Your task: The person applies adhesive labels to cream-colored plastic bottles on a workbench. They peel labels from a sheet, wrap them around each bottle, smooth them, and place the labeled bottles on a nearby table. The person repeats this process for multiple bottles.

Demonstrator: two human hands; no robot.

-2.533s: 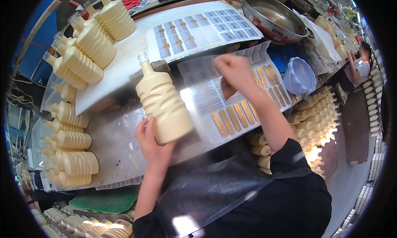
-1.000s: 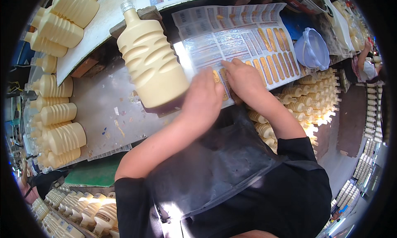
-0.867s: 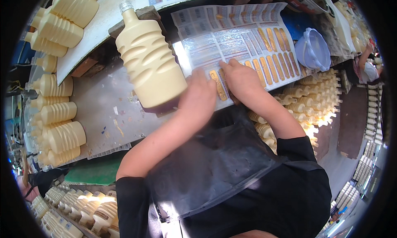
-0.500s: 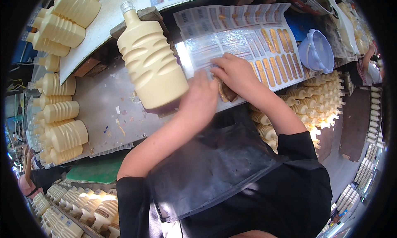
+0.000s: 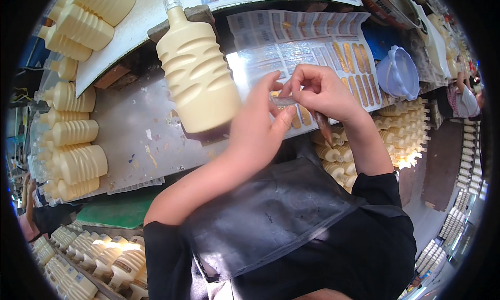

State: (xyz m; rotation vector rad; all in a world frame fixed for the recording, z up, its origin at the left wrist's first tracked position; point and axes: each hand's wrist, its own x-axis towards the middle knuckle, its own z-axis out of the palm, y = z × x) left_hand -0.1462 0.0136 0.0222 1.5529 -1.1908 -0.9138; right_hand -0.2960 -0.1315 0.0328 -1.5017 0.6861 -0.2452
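Between my hands is a small, clear, curved strip (image 5: pixel 283 99), probably a label peeled from the sheet. My right hand (image 5: pixel 327 94) pinches its right end with thumb and forefinger. Below that palm sticks out a brown, pointed, blade-like tool (image 5: pixel 323 128), its upper part hidden by the fingers. My left hand (image 5: pixel 258 120) curls around the strip's left end, thumb low and forefinger above. Under both hands lies a label sheet (image 5: pixel 291 52) with rows of gold and printed strips. Left of it, a cream bottle (image 5: pixel 200 81) with wavy grooves leans back, its neck by a dark block (image 5: pixel 200 13).
Cream bottles (image 5: pixel 78 164) line the left side of the grey worktable (image 5: pixel 125 128). A pale blue bucket (image 5: pixel 398 71) stands at the sheet's right. More bottles (image 5: pixel 401 128) crowd below the table's right edge. Other people (image 5: pixel 463 99) show at the far right and left.
Both hands have lifted off the sheet toward me, the right one also moving right. A clear strip now shows between them, and the brown tool hangs from my right hand.
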